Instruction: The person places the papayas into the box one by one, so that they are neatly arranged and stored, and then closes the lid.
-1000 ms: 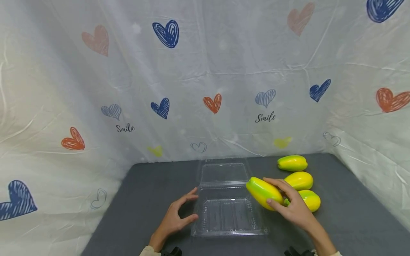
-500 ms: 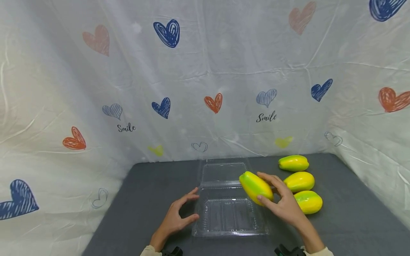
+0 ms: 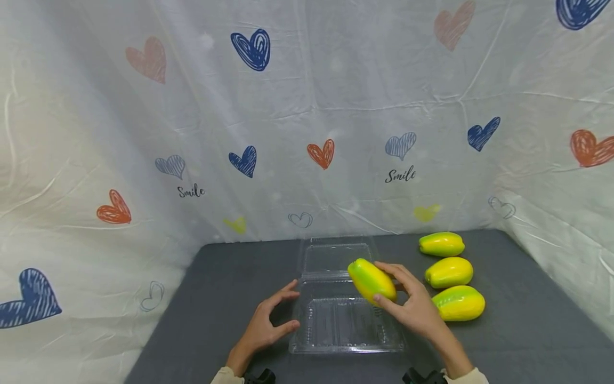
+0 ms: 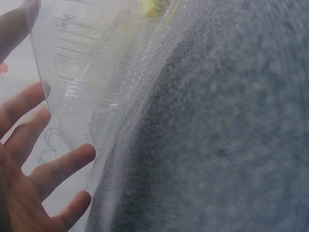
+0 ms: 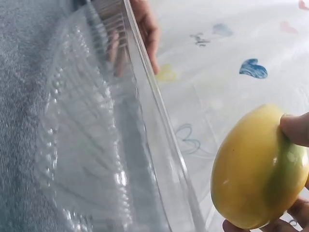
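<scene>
My right hand point(image 3: 414, 303) grips a yellow-green papaya point(image 3: 370, 281) between thumb and fingers, tilted, over the right part of a clear plastic clamshell box point(image 3: 345, 346). In the right wrist view the papaya point(image 5: 256, 169) is apart from the box wall point(image 5: 164, 130), with fingertips around its end. The box lies with its lid point(image 3: 336, 256) folded back, away from me. At the box's left side, my left hand point(image 3: 261, 325) has its fingers spread and holds nothing. In the left wrist view its fingertips are close to the box point(image 4: 87, 72); contact is hard to tell.
Three more papayas lie in a column to the right: a far one point(image 3: 441, 244), a middle one point(image 3: 449, 272) and a near one point(image 3: 459, 303), partly behind my right wrist. A dark grey cloth point(image 3: 192, 330) covers the table. A white curtain with hearts point(image 3: 336, 80) encloses it.
My right hand has carried the papaya leftward, away from the other papayas and over the box. The left hand has stayed at the box's left side.
</scene>
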`<state>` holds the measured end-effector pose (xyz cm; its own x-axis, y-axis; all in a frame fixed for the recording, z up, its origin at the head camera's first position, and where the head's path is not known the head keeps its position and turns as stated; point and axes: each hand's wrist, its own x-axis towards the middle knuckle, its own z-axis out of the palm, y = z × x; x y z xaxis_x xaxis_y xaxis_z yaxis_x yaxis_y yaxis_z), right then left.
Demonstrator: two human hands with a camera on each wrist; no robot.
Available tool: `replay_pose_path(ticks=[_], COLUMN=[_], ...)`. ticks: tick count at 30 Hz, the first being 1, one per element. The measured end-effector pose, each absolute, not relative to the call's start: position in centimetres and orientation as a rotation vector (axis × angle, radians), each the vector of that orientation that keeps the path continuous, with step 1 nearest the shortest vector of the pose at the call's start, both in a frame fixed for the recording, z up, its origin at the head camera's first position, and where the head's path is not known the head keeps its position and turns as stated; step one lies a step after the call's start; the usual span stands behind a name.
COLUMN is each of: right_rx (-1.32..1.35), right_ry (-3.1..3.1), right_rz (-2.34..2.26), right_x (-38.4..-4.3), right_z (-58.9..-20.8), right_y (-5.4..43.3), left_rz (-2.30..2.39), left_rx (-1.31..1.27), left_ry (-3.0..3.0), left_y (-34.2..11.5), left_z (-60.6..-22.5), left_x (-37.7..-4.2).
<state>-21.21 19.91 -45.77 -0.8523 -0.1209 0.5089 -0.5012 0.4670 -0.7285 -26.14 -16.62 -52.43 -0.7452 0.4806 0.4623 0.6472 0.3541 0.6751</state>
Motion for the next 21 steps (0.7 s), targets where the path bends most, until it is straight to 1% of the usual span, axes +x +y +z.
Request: replay_pose_path(ticks=[21], right_rx=[0.607], right_ry=[-2.370], right_rz=[1.365], right_x=[-22.4], right_z=[-45.8], right_y=[16.0], left_rz=[-1.326], left_rx=[-1.006], left_ry=[-2.441], left_y=[-16.5], left_z=[-52.2], left_x=[-26.1])
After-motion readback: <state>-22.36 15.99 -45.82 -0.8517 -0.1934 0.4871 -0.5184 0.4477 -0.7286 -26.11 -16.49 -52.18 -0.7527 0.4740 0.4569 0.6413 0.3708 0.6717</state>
